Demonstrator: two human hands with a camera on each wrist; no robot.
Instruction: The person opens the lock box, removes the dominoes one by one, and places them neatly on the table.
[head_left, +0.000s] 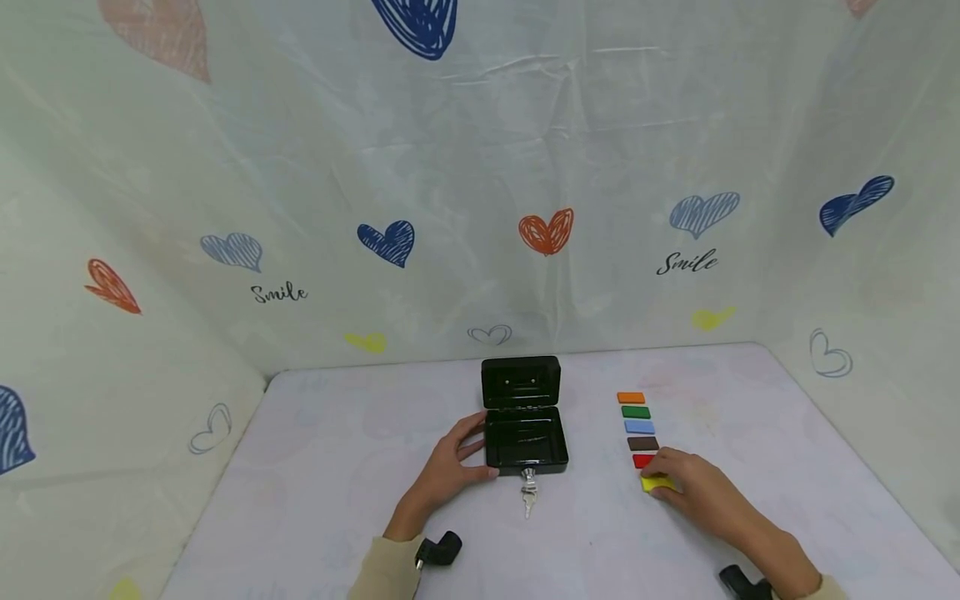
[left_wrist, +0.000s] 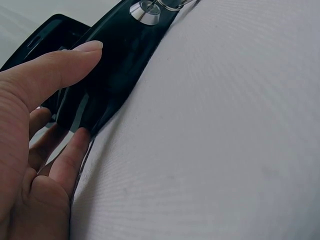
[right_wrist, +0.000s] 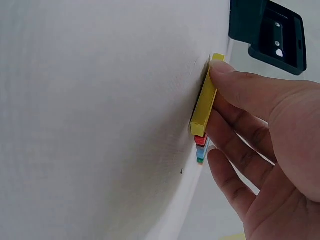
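Observation:
A black cash box [head_left: 527, 442] stands on the table with its lid [head_left: 521, 382] raised and its tray area facing up. Keys [head_left: 528, 498] hang from the lock [left_wrist: 146, 12] at its front. My left hand [head_left: 444, 468] holds the box's left side, thumb near the front corner and fingers along the side. Over on the right, my right hand [head_left: 701, 492] pinches a yellow block [right_wrist: 206, 105] between thumb and fingers, at the near end of a row. Beyond it lie red [head_left: 642, 461], dark brown [head_left: 642, 443], light blue [head_left: 639, 427], green [head_left: 636, 412] and orange [head_left: 631, 397] blocks.
The white table [head_left: 337, 433] meets a pale curtain [head_left: 450, 150] printed with hearts and the word Smile at its back and sides. Black camera mounts [head_left: 441, 548] sit at both wrists, beside beige sleeves [head_left: 385, 569].

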